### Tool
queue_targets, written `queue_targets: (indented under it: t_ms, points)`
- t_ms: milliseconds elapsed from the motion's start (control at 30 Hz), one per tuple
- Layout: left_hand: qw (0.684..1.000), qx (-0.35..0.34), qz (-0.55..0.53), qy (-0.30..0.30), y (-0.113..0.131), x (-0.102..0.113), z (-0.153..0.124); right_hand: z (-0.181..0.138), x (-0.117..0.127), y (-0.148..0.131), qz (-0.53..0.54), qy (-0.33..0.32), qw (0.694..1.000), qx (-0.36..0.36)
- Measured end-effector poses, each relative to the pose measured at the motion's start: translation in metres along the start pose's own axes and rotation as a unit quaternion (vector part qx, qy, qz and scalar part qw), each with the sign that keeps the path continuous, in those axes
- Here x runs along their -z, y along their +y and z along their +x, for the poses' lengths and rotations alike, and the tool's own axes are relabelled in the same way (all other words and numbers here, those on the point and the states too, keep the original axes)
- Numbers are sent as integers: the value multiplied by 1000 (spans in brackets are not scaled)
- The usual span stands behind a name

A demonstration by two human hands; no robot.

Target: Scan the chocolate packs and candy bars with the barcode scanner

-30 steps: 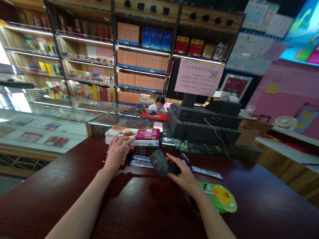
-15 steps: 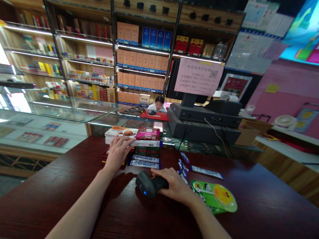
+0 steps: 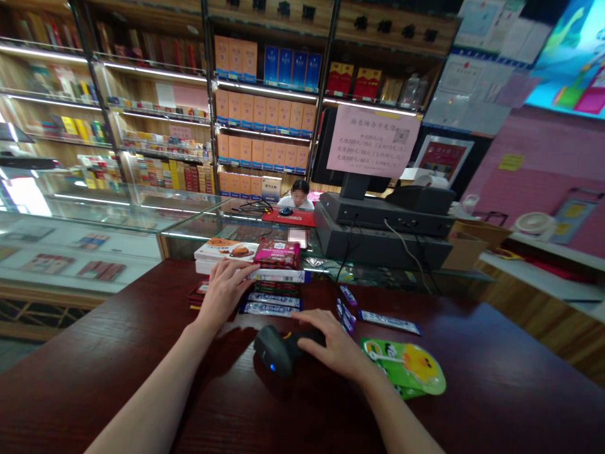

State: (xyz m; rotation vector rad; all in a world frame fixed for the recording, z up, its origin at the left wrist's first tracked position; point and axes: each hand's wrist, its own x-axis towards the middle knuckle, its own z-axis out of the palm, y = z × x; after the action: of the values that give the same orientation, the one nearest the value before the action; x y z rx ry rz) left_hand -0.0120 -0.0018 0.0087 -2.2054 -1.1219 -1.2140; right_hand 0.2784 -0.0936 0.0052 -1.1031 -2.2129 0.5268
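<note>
My right hand [image 3: 331, 347] grips a dark handheld barcode scanner [image 3: 276, 352] that rests low on the dark wooden counter [image 3: 142, 353], its blue light showing. My left hand [image 3: 224, 291] lies with fingers spread on a stack of snack packets and boxes [image 3: 265, 277] at the counter's far edge. The stack's top holds a white biscuit box [image 3: 227, 250] and a magenta packet [image 3: 276, 253]. Blue-and-white bars [image 3: 271, 306] lie at its base.
A green duck-print pouch [image 3: 406, 372] lies right of my right hand, with small purple sweets [image 3: 346, 312] and a long blue bar [image 3: 390, 321] beyond. A cash register with a screen [image 3: 378, 221] stands behind. A person sits far back, by the goods shelves [image 3: 262, 120].
My right hand brought the scanner down from a raised position near the stack to the counter, closer to me. The left hand stayed on the stack.
</note>
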Motion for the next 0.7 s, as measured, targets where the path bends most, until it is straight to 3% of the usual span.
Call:
queue_targets:
  t_ms: [167,333,533,700]
  points:
    - [1000,-12,-17,-11,8,0,1,9,-5,15,154,162,969,-106]
    - [998,-27,-39,-35,16,-2,1,14,-3,23,267,255,915,-165]
    - [995,-52,-69,-47,29,-4,2,16,1,22,348,256,878,-205]
    - [993,-58,-87,-54,36,-6,1,15,1,23,334,243,883,-223]
